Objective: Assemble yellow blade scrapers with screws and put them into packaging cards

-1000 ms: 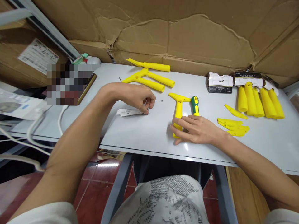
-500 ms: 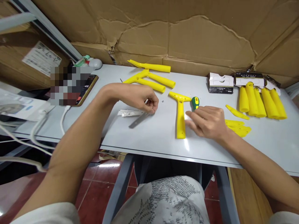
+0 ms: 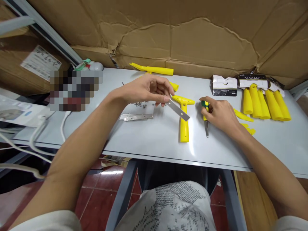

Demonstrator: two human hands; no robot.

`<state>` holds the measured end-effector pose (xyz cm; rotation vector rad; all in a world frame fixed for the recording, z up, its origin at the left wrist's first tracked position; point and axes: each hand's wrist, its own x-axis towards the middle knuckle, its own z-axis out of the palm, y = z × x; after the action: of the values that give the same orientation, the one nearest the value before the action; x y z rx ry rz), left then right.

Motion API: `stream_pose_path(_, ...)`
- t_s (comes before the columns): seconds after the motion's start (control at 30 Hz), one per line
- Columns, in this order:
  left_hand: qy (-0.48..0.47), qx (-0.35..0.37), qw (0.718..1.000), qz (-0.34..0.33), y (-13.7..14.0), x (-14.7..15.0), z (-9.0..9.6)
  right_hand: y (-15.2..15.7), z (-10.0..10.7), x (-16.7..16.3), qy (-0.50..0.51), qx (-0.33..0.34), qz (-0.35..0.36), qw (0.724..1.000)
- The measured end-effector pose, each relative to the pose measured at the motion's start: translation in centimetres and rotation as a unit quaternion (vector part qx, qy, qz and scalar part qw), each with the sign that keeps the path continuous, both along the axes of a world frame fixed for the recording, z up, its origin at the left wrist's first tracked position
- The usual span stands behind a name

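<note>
My left hand [image 3: 154, 91] pinches one end of a flat metal scraper blade [image 3: 179, 110], held tilted over a yellow plastic scraper handle [image 3: 184, 131]. That T-shaped handle lies on the table with its wide head toward the back. To its right, my right hand [image 3: 220, 114] has its fingers around a green and yellow screwdriver [image 3: 205, 110], whose metal shaft points down toward the table's front edge. A small stack of more blades [image 3: 137, 117] lies below my left hand. Several tiny screws [image 3: 141, 104] are scattered behind the stack, partly hidden by that hand.
More yellow handles [image 3: 160, 70] lie at the back, partly covered by my left arm. Black and white boxes [image 3: 225, 86] and several yellow handles [image 3: 256, 102] stand at the right, near flat yellow pieces [image 3: 243, 115]. White cables [image 3: 63, 125] run at left; cardboard [image 3: 192, 41] walls the back.
My left hand has lifted the blade off the table beside the stack and carried it right, over the yellow handle. My right hand has closed on the screwdriver.
</note>
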<state>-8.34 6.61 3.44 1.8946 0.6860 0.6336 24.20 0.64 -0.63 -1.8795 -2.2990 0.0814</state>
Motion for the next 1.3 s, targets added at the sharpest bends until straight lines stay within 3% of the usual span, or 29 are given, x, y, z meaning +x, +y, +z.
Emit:
stream_pose_path(0.2,-0.056,-0.031,0.995,0.080,-0.1,0.9,-1.0,0.8,-0.6,1.0,0.012,0.026,-0.021,0.999)
stream_pose_path(0.27,-0.066,-0.040,0.992,0.098,-0.2,1.3,-1.3,0.7,-0.5,1.0,0.034,0.070,-0.029,0.997)
stream_pose_path(0.37,-0.075,-0.049,0.989,0.116,-0.4,1.9,-1.6,0.1,0.0,0.8,0.182,0.139,0.005,0.973)
stream_pose_path(0.43,-0.074,-0.051,0.989,0.119,-0.7,2.4,-1.7,-0.4,0.4,0.4,0.337,0.097,0.062,0.934)
stream_pose_path(0.5,-0.077,-0.053,0.989,0.115,-1.1,2.8,-1.9,-0.9,0.5,-0.1,0.453,0.013,0.106,0.885)
stream_pose_path(0.6,-0.089,-0.047,0.989,0.105,-1.6,3.5,-2.3,-1.3,0.3,-0.9,0.508,-0.044,0.128,0.851)
stream_pose_path(0.73,-0.082,0.004,0.992,0.093,-2.0,4.2,-3.2,-1.2,-0.2,-1.3,0.493,-0.025,0.120,0.861)
stream_pose_path(0.93,-0.007,0.246,0.965,0.095,-2.3,4.6,-4.0,-1.1,-0.4,-1.2,0.442,0.030,0.109,0.890)
stream_pose_path(1.3,-0.030,0.378,0.922,0.076,-3.0,5.4,-4.7,-1.4,-0.4,-1.4,0.410,0.100,0.128,0.898)
